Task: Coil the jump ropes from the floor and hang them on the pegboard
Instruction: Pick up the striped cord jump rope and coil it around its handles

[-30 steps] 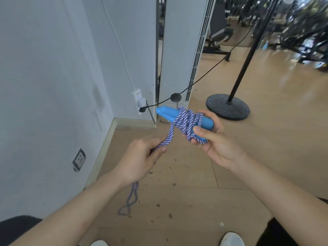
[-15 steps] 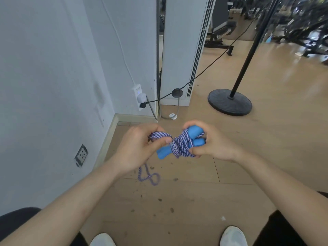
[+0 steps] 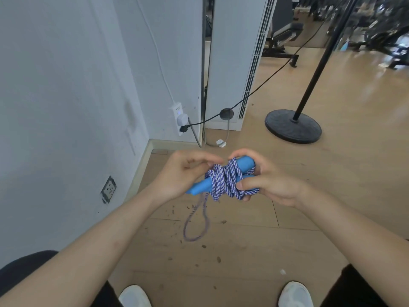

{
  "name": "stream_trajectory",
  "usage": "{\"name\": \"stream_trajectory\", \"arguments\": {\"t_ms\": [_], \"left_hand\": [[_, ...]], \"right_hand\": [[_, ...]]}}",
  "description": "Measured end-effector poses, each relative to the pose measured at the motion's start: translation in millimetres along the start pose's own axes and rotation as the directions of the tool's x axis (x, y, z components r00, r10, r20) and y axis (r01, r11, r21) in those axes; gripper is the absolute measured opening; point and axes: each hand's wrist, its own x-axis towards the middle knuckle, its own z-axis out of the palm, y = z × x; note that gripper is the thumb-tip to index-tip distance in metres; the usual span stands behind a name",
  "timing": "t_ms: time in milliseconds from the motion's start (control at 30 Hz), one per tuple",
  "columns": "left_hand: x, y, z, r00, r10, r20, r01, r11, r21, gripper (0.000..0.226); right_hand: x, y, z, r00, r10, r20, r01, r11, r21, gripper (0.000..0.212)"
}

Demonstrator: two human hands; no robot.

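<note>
Rope (image 3: 223, 182): wound round blue handles (image 3: 243, 162), held in the air above the floor. Right hand (image 3: 270, 182): grips the bundle, thumb on the wraps. Left hand (image 3: 181, 173): pinches a strand. Loop (image 3: 197, 222): hangs loose below. Risk: the wraps probably unravel if the pinch slips.

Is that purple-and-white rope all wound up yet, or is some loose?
Mostly wound. The rope wraps the blue handles in many turns, but one loop hangs loose beneath.

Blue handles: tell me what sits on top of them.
Purple-and-white rope is wound over the middle of the blue handles; a loose loop hangs below. The right hand grips one end, and the left hand pinches the rope. The handles' middle is hidden under the coils.
</note>
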Motion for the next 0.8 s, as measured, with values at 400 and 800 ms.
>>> {"name": "stream_trajectory", "arguments": {"t_ms": [400,800], "left_hand": [[-4.7,7.5,4.2,0.941,-0.084,0.328,0.061,0.995,0.081,0.092],[7.2,8.9,-11.6,0.959,-0.197,0.203,0.247,0.934,-0.259,0.037]], "right_hand": [[3.6,6.8,13.0,0.999,-0.012,-0.046,0.012,1.0,0.0,0.059],[8.7,-1.6,17.8,0.991,-0.056,-0.118,0.082,0.971,0.224,0.052]]}}
